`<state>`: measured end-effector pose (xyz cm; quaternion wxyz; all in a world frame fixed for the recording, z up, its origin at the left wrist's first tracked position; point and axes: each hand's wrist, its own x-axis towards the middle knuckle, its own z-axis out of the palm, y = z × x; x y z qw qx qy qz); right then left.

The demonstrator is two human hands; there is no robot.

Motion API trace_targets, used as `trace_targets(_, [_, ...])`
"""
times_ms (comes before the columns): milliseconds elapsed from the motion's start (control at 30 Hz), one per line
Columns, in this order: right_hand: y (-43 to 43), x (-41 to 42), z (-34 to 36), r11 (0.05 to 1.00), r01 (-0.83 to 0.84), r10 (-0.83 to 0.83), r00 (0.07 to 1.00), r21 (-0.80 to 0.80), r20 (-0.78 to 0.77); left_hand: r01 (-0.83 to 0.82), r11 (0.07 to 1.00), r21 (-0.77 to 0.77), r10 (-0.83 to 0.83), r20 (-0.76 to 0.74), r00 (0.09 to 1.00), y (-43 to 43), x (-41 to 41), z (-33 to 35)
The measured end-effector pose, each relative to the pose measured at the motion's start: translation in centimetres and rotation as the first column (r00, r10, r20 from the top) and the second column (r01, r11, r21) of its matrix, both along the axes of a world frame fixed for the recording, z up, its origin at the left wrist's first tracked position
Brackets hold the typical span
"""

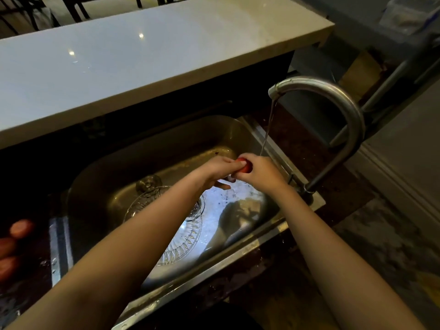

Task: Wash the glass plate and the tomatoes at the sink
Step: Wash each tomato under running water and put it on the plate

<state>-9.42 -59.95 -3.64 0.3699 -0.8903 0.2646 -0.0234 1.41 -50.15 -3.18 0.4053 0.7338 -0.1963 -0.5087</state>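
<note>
steel sink (123, 167) centre, faucet (342, 110) at right running a thin stream. glass plate (183, 236) lies on the sink floor, near side. three tomatoes (14, 246) on dark surface far left. left hand (220, 169) and right hand (260, 173), grip closed together round one tomato (245, 166) under the stream.

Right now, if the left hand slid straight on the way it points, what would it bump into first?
The left hand points toward the right hand, with only the tomato gripped between them. It would press into that tomato at once, then probably the right hand; depth beyond is unclear.
</note>
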Motion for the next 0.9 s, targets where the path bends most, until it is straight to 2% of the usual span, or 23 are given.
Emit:
trace_targets(233, [1.0,0.4,0.0,0.999,-0.023,0.022,1.000,-0.035,-0.009,-0.046,0.999,-0.026,0.046,-0.001,0.999,1.0,0.3,-0.9])
trace_targets(333, [1.7,0.6,-0.7,0.999,-0.015,0.015,1.000,-0.038,-0.003,-0.093,0.996,-0.012,0.092,-0.086,0.992,2.0,0.5,-1.2])
trace_targets(433, [3.4,1.7,-2.4,0.998,-0.042,0.038,0.995,-0.051,-0.088,-0.180,0.983,0.017,0.181,-0.099,0.978,4.1,0.5,-2.3])
trace_targets(500, [5.0,2.8,-4.0,0.995,-0.103,0.101,0.986,-0.008,-0.136,-0.247,0.969,0.011,0.246,0.043,0.968,6.2,0.6,-2.9])
trace_targets(567, [7.0,4.1,-5.7,0.984,-0.171,0.175,0.972,0.042,-0.158,-0.278,0.960,0.031,0.255,0.316,0.914,9.6,1.0,-3.3])
trace_targets(633, [9.3,5.5,-7.2,0.968,-0.233,0.245,0.957,0.092,-0.158,-0.301,0.948,0.103,0.179,0.609,0.772,14.2,1.5,-3.4])
trace_targets(700, [11.7,7.1,-8.6,0.946,-0.299,0.317,0.936,0.127,-0.156,-0.344,0.927,0.149,0.099,0.788,0.608,19.5,1.7,-3.4])
trace_targets(767, [14.0,8.8,-9.9,0.920,-0.373,0.388,0.908,0.118,-0.159,-0.388,0.902,0.190,0.035,0.863,0.505,24.6,1.3,-3.5])
trace_targets(900, [18.1,11.4,-12.5,0.872,-0.479,0.490,0.851,0.102,-0.188,-0.397,0.876,0.272,-0.080,0.896,0.437,32.5,-0.7,-4.4])
